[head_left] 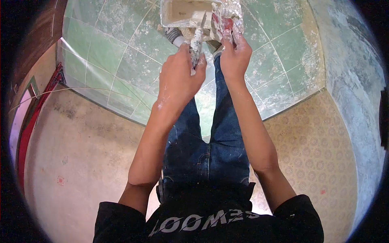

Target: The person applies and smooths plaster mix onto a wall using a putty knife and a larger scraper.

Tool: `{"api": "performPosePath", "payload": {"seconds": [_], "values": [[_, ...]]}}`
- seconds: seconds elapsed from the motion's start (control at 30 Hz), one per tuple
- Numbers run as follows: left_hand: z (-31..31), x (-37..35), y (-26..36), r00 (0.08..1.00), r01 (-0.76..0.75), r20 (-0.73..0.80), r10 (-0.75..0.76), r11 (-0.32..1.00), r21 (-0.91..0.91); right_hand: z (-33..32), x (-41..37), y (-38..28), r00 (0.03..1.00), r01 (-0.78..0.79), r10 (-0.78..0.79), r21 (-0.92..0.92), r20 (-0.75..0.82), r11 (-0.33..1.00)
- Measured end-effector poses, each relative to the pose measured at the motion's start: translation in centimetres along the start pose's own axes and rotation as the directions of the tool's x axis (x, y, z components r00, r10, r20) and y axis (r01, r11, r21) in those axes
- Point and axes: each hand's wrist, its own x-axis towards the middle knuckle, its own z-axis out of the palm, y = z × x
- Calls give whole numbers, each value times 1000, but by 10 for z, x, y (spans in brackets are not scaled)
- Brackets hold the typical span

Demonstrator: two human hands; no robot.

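My left hand [181, 75] is closed around the plaster-smeared handle of a putty knife [196, 45], whose narrow blade points up over the tray. In my right hand [236, 60], the fingers grip a red tool caked with white plaster [227, 25]; its exact kind is hard to make out under the coating. Both hands are close together, just short of a rectangular tray [165, 20] with beige, wet-looking residue inside. White smears mark my fingers and left wrist.
Green floor tiles [101, 52] are splattered with white plaster. My legs in jeans [206, 158] extend toward the tray. A mottled blue-grey wall [344, 81] rises at the right, a patterned beige surface [308, 141] beside it. A thin cable [93, 88] runs at left.
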Motion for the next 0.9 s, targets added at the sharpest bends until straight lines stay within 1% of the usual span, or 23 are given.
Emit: {"api": "performPosePath", "payload": {"seconds": [0.03, 0.07, 0.1, 0.13, 0.17, 0.2, 0.23, 0.27, 0.33, 0.37, 0.4, 0.47, 0.5, 0.53, 0.57, 0.6, 0.63, 0.7, 0.73, 0.77, 0.8, 0.83, 0.9], "values": [[-1, -2, 5, 1000, 4, 18, -4, 1000, -18, 0, -1, 3, 1000, 0, 0, 1, -1, 1000], [-1, -3, 9, 1000, 4, 18, -4, 1000, -18, 3, -2, -2, 1000, -13, 13, -65, -2, 998], [-1, -4, 13, 999, 0, 50, 1, 1000, -28, 5, -3, -6, 1000, -26, 25, -131, -3, 991], [0, -5, 15, 997, -3, 83, 6, 999, -39, 6, -6, -11, 1000, -26, 25, -131, -3, 991], [3, -3, 13, 997, -3, 82, 6, 999, -40, 8, -9, -16, 998, -51, 54, -138, 21, 989], [8, 0, 9, 998, -24, 53, 23, 1000, 11, 10, -12, -20, 996, -75, 82, -146, 45, 987], [13, 5, 5, 999, -43, 24, 42, 997, 62, 11, -16, -24, 997, -46, 55, -134, 62, 990], [15, 10, 1, 999, -44, 23, 43, 997, 60, 10, -19, -20, 997, -44, 53, -135, 62, 990], [16, 21, -8, 999, -53, 19, 51, 991, 119, 9, -26, -9, 996, 3, 2, -47, 89, 999], [16, 25, -10, 1000, 7, 15, -9, 992, 130, 9, -28, -11, 995, 57, -56, -11, 82, 998], [14, 25, -13, 1000, 7, 16, -10, 991, 130, 8, -29, -11, 995, 56, -55, -11, 82, 998], [9, 25, -18, 999, 37, 6, -38, 989, 144, 3, -29, -9, 994, -85, 87, -31, 59, 996], [6, 23, -20, 999, 37, 5, -38, 989, 145, 0, -29, -4, 999, -16, 20, -83, 42, 996], [4, 20, -21, 999, 51, 10, -52, 993, 106, 0, -26, -1, 999, -16, 19, -82, 41, 996], [2, 17, -21, 998, 65, 16, -66, 996, 67, 0, -23, 0, 1000, -4, 5, -47, 21, 999], [0, 12, -19, 998, 63, 16, -64, 996, 67, 1, -21, 0, 1000, 9, -9, -13, 1, 1000], [-2, 7, -15, 998, 65, 25, -66, 997, 48, 2, -19, 0, 1000, 10, -10, -12, 0, 1000], [-3, 2, -11, 997, 68, 34, -68, 997, 29, 3, -16, -3, 999, 11, -8, -93, 33, 996], [-1, 1, -8, 999, 32, 35, -33, 999, 19, 4, -16, -3, 999, 10, -7, -94, 32, 996], [0, 0, -6, 999, -3, 35, 3, 1000, 8, 4, -16, -3, 996, -26, 39, -165, 81, 986], [2, 1, -4, 999, -3, 34, 2, 1000, 7, 4, -16, -2, 988, -56, 88, -236, 128, 970], [3, 3, -2, 999, 0, 33, -1, 999, 37, 5, -18, -3, 988, -54, 86, -237, 130, 970], [4, 10, -4, 1000, 2, 25, -4, 998, 66, 5, -25, -8, 993, -27, 45, -162, 106, 986]]}}
